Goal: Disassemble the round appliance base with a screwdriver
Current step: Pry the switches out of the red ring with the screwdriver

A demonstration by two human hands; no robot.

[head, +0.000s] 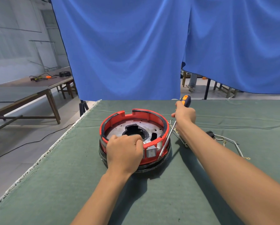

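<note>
Looking down from the head view: round base [134,138] at mid-table on green cloth [54,184], straight ahead of both arms. Left hand [124,151] curled over the near rim, fingers hooked inside the ring, bracing it. Right hand [184,115] wrapped round the screwdriver [166,142] handle, beyond and right of the base. Shaft running on a long slant from that hand down and toward the wearer, crossing the right flank of the base; tip at or near the seam where red wall meets black bottom ring, just right of the switch [151,151]. Contact likely, not certain. Next move probably a pry or a search for a screw at that seam, so the hinge is that slant: tool low on the near-right side, left hand directly beside it, close enough to be struck on a slip.

Materials: red plastic wall, glossy, notched at the far rim, dark lining along its top edge. Inside, a dull grey metal plate with small holes and a large irregular centre opening. Black band under the red. White rocker switch set in the wall.

Right of the base, loose wires [223,141] with small terminals lying on the cloth, well apart from the left hand. Blue curtain [127,54] behind the table.
</note>
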